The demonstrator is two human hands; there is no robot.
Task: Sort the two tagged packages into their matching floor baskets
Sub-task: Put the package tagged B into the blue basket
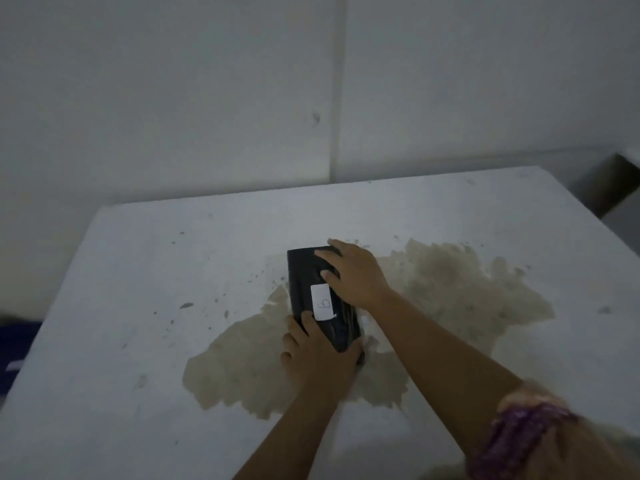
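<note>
A black wrapped package (pixel 304 282) lies on the white table (pixel 138 289), near its middle. A white tag (pixel 322 302) with a handwritten mark like a 6 or 9 is stuck on its top. My left hand (pixel 317 355) grips the near end of the package, thumb on top beside the tag. My right hand (pixel 353 271) rests over the far right side, fingers spread across the top. No second package and no basket shows in this view.
A large brownish stain (pixel 450 289) spreads over the table around and to the right of the package. A white wall stands behind the table. A dark blue object (pixel 17 344) sits past the left edge. A dark gap (pixel 613 185) lies at the far right.
</note>
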